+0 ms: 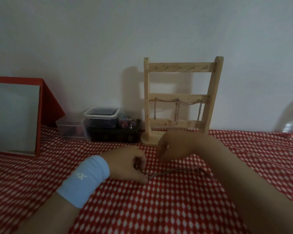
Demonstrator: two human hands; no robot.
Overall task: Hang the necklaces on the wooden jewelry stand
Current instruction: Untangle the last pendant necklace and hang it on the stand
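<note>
Nearest, on the red-checked tabletop (142,208), the left hand (127,166) has its fingers curled round one end of a thin necklace (167,172), which trails sideways and passes under the right forearm. The right hand (172,146) hovers just above with fingers bent down, and I cannot tell whether it holds anything. This looks like the pick-up step: next the necklace needs lifting clear and looping over a free hook on the wooden stand (181,97) behind, where other chains (177,112) already hang.
</note>
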